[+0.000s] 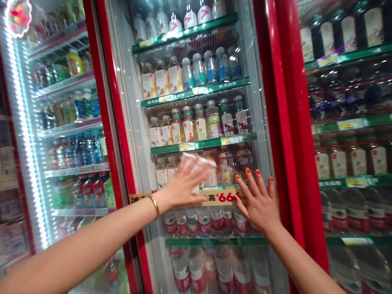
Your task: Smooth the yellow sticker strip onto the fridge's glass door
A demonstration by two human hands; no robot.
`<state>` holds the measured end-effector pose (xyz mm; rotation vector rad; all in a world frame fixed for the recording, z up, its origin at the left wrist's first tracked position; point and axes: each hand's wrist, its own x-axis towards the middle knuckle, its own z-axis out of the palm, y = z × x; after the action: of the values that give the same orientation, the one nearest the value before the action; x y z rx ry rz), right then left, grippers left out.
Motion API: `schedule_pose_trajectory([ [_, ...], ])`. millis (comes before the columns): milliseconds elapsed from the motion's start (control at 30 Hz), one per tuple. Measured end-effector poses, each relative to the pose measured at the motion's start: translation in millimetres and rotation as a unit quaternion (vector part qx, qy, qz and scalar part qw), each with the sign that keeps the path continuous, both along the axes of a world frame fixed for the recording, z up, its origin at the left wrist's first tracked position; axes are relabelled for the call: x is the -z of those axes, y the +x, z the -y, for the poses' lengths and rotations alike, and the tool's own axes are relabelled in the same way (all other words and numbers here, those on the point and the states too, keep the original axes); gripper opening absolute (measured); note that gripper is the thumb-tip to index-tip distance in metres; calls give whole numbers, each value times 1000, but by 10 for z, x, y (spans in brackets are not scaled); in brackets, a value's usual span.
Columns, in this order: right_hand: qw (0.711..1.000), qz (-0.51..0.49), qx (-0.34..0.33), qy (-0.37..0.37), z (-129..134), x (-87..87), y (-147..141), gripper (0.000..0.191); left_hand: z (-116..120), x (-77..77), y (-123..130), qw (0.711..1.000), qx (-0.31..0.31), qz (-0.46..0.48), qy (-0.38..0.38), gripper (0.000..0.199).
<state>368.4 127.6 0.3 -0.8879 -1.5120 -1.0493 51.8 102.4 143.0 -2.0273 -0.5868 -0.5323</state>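
My left hand (180, 185), with a gold bangle at the wrist, presses a folded white cloth (210, 162) against the glass door (263, 126) of a drinks fridge. Its fingers are stretched over the cloth and slightly blurred; whether the cloth is fabric or paper I cannot tell. To the right, my right hand (259, 206) lies on the same glass with orange-nailed fingers spread, holding nothing. A yellow promotional strip (225, 197) with red digits runs across the door, partly covered by both hands.
Behind the glass, several bottles (200, 124) line green-edged shelves (203, 144). Red door frames (283, 122) border the fridge. Another lit fridge with colourful bottles (88, 149) stands at left, and one with dark bottles (349, 34) at right.
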Motion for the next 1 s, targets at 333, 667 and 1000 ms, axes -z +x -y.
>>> schedule_pose_trajectory([
  [333, 1000, -7, 7, -1, 19, -13, -11, 88, -148, -1327, 119, 988, -38, 142, 45, 89],
  [667, 1000, -21, 20, 0, -13, 9, -21, 97, -11, -853, 459, 974, 107, -181, -88, 68],
  [1000, 1000, -29, 11, -3, -4, 28, -15, 108, -103, -305, 884, 984, 122, -130, 7, 89],
])
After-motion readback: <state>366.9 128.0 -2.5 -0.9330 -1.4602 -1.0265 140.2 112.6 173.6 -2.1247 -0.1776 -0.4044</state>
